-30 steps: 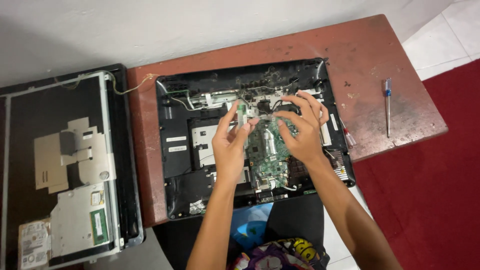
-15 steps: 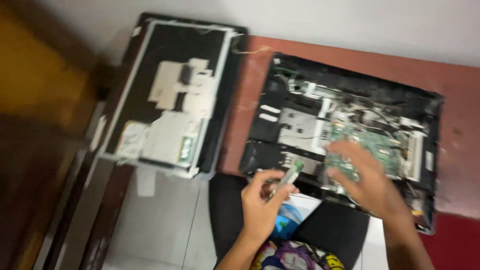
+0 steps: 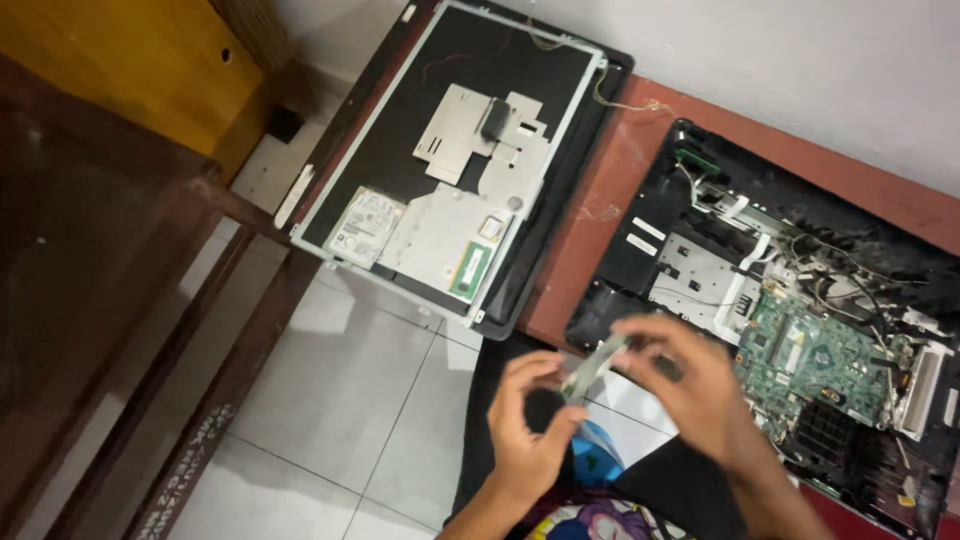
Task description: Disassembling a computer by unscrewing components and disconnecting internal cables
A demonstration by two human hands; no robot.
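Low in the middle of the frame, the left hand and the right hand meet over the person's lap, and between them sits a small, flat, pale grey part, blurred by motion, so its exact kind cannot be told. The left hand's fingers curl up around its lower end and the right hand's thumb and fingers close over its upper end, so both hands grasp the same piece, apart from the machine it lies beside. Judged from this, handling it well calls for holding the piece by its edges, with a light, even pinch from both sides, and keeping it level and clear of the loose cables at the right of the frame. Just right of the hands, the opened black computer chassis lies on a reddish-brown table, with a green circuit board and a silver metal shield exposed inside it. In the upper centre, a second black panel leans off the table's edge, carrying silver metal plates, a hard drive and a small green memory strip. Below it runs a pale tiled floor; dark wooden furniture fills the left side, a yellow-brown surface the upper left, and a plain grey wall the upper right.
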